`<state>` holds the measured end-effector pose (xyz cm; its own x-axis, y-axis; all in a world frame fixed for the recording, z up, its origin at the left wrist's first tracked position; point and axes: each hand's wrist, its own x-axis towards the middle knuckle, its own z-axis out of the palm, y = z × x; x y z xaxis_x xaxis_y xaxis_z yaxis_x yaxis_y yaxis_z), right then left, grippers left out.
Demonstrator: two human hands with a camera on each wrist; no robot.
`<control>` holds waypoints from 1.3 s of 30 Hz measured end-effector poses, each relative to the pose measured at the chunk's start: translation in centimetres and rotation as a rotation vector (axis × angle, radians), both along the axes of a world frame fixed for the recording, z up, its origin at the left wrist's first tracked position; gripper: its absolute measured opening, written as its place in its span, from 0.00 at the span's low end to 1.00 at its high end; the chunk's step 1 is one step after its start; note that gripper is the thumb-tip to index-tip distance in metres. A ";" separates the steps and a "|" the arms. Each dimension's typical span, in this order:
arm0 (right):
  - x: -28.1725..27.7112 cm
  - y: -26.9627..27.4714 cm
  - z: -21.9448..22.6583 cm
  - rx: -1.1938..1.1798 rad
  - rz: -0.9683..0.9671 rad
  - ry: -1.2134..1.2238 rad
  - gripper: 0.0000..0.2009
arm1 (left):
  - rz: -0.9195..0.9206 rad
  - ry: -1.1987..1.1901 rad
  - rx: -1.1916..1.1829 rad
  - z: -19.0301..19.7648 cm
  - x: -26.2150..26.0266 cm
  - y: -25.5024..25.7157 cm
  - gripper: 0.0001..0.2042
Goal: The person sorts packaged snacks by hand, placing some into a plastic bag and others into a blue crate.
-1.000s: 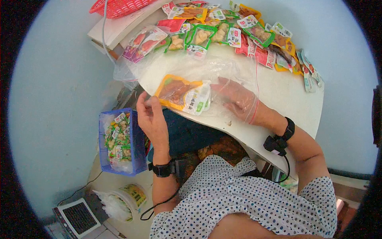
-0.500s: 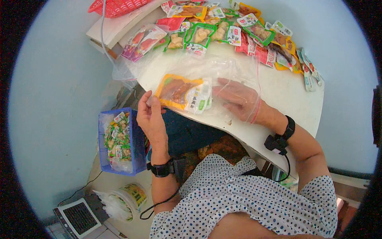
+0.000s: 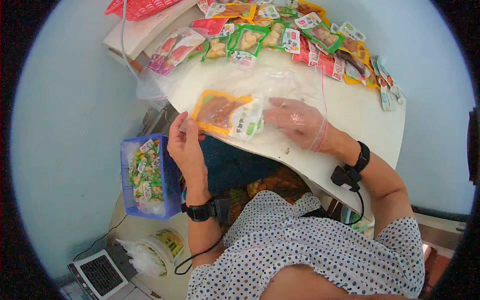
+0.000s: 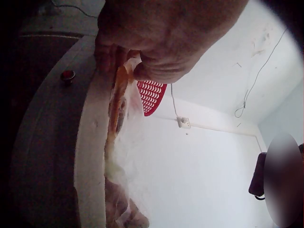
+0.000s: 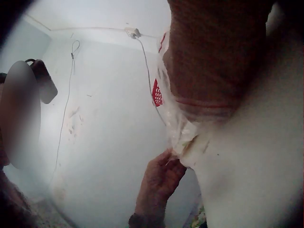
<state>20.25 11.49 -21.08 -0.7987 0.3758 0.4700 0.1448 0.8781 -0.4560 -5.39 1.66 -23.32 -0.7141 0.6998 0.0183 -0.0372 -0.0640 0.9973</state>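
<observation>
A clear zip bag (image 3: 295, 82) with a red seal line lies on the white table, a yellow-edged food pouch (image 3: 220, 114) inside it. My left hand (image 3: 189, 150) pinches the bag's lower left corner between thumb and fingers, beside the pouch. Through the plastic my right hand (image 3: 300, 122) shows inside the bag, wrist at the opening, fingers extended near the pouch's white end. In the left wrist view the left hand (image 4: 166, 38) grips the plastic from above; in the right wrist view the right hand (image 5: 213, 61) is largely hidden beyond its wrist.
Many food pouches (image 3: 247, 40) line the table's far edge, near a bag with a purple-and-red pouch (image 3: 175, 50). A red basket (image 3: 142, 7) is at the upper left. Below left stand a blue crate (image 3: 175, 192) of pouches and a bucket (image 3: 167, 245).
The table and its contents have shifted slightly left and up in the head view. Both hands keep nearly the same places at the bag; the pouch lies much as before.
</observation>
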 end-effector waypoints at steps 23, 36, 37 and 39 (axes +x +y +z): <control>-0.2 0.2 0.2 0.235 0.017 -0.341 0.23 | 0.034 -0.080 -0.005 0.2 0.4 0.7 0.19; 0.9 -0.8 2.9 0.039 -0.318 -0.188 0.30 | -0.023 0.078 0.013 2.7 0.1 2.1 0.14; 1.0 -0.9 2.9 0.025 -0.336 -0.178 0.30 | -0.035 0.076 -0.018 2.8 -0.4 2.3 0.14; 1.2 -0.6 2.8 0.019 -0.362 -0.144 0.29 | -0.035 0.070 -0.048 2.9 -0.9 3.0 0.13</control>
